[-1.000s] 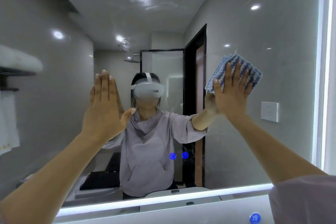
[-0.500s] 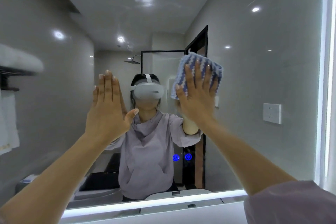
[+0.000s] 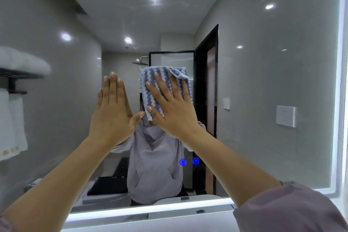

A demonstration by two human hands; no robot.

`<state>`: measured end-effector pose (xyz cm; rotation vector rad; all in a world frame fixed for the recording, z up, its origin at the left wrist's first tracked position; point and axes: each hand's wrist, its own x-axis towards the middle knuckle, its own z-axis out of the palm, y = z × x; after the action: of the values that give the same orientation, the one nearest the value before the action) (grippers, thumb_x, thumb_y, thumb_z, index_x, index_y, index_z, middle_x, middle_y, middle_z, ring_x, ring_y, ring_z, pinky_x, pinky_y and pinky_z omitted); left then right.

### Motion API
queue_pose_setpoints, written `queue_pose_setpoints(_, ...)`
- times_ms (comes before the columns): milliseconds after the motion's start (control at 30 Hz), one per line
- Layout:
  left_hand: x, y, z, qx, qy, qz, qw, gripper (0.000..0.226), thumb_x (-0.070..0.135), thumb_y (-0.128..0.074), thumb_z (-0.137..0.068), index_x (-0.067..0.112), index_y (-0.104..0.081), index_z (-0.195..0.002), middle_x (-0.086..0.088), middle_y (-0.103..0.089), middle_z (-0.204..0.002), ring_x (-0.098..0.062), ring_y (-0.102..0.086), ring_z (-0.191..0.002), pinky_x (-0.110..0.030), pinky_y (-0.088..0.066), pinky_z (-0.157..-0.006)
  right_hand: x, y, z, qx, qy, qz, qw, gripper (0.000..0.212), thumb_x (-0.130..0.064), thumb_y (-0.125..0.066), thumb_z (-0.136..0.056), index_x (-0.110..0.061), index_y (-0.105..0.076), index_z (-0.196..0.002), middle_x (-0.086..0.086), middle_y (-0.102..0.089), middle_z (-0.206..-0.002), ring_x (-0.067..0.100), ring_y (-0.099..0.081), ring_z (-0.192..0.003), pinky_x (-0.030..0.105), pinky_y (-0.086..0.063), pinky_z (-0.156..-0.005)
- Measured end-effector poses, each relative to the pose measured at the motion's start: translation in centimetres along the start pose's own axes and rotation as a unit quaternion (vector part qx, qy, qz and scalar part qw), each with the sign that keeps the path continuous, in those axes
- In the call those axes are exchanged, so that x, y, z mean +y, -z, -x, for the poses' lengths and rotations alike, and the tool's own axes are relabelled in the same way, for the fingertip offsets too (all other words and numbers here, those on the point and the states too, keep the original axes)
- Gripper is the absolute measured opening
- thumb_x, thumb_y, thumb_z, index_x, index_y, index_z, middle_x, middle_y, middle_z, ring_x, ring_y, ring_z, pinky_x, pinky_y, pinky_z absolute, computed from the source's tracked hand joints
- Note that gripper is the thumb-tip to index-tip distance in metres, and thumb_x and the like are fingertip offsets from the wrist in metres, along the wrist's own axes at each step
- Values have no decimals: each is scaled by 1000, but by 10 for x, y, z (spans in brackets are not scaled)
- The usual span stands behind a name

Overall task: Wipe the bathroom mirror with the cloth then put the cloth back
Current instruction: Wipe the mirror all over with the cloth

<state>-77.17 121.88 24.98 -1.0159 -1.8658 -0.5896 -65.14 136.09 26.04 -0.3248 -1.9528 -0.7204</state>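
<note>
Since a second ago your right hand (image 3: 173,111) has slid the blue-and-white zigzag-striped cloth (image 3: 147,96) leftward across the large wall-mounted bathroom mirror (image 3: 263,81), from near the reflected black door frame to the middle of the glass. The cloth now covers the reflected head of the person in the grey top. Your left hand (image 3: 111,111) has stayed where it was.

Your right hand lies flat on the cloth, fingers straight and spread, pressing it against the mirror. One upper corner of the cloth is folded over beside your fingers. Your left hand is flat against the glass just beside the cloth, fingers straight and together, thumb angled out towards the cloth's lower edge.

Two small round blue lit icons (image 3: 183,162) glow low on the mirror, and a white lit strip (image 3: 150,211) runs along its bottom edge. Reflected at the left are white towels on a black rack (image 3: 11,124), and at the right a white wall socket (image 3: 285,116).
</note>
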Motion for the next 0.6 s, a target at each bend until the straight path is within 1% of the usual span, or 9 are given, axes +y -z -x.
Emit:
queue_pose_setpoints(67, -1, -2, -1, 6, -2, 5, 1000, 103, 72, -15, -76, 4, 19, -146, -13, 26, -155, -24, 26, -143, -38, 11, -117, 6, 1, 5, -2, 5, 13, 1000, 62, -51, -28, -100, -29, -9, -154, -4, 4, -161, 23, 11, -148, 44, 12, -120)
queue_pose_setpoints(167, -3, -6, -2, 13, -2, 4, 1000, 101, 71, -18, -78, 6, 24, -142, -13, 26, -155, -23, 27, -143, -38, 10, -117, 20, 0, 18, 7, 11, 15, 1000, 59, -50, -31, -100, -30, -14, -153, -6, -1, -160, 23, 6, -148, 47, 5, -121)
queue_pose_setpoints(267, -4, -7, -2, 20, -8, -5, 1000, 100, 70, -19, -79, 5, 24, -142, -15, 24, -156, -24, 25, -143, -38, 10, -116, 42, -2, 35, 10, 15, 26, 999, 60, -49, -32, -100, -29, -15, -153, -2, -8, -162, 26, 2, -149, 49, 1, -121)
queue_pose_setpoints(433, -5, -7, -2, 17, -13, 1, 1000, 101, 70, -23, -79, 6, 24, -141, -14, 25, -156, -21, 28, -142, -37, 11, -116, 82, -6, 61, 4, -20, 45, 999, 59, -50, -26, -100, -26, -17, -154, 1, -10, -162, 27, -1, -150, 52, -5, -120)
queue_pose_setpoints(600, -5, -8, -2, 18, -14, -3, 1000, 103, 70, -25, -79, 4, 23, -143, -14, 25, -155, -24, 26, -143, -39, 9, -117, 116, -6, 84, 25, -53, 45, 997, 60, -51, -18, -100, -24, -17, -153, 3, -11, -161, 27, -3, -149, 50, -4, -120)
